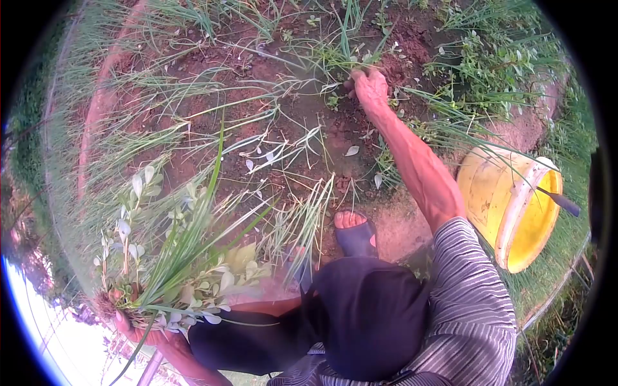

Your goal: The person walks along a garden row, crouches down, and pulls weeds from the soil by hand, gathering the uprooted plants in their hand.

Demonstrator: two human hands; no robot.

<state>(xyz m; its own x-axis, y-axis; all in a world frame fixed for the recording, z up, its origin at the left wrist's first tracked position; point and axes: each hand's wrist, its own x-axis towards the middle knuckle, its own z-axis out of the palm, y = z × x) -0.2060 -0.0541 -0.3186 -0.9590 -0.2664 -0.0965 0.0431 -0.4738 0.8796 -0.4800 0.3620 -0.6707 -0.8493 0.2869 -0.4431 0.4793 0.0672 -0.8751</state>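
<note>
My left hand (138,331), low on the left, is closed round a thick bunch of pulled weeds (187,276). Broad pale leaves, long grass blades and roots with soil stick out of it. Far forward, my right hand (370,87) reaches down to the dark soil with its fingers curled. It is at the foot of a clump of thin green stems (347,48); its fingertips and whatever they pinch are hidden. Rows of thin onion-like plants (251,116) lean over the bed between my hands.
A yellow bucket (489,193) lies tipped on its side at my right, a dark-handled tool (559,201) sticking out of its mouth. Leafy weeds (492,71) grow thickly at the upper right. My sandalled foot (353,233) rests at the bed's near edge. Loose leaves (352,150) dot the soil.
</note>
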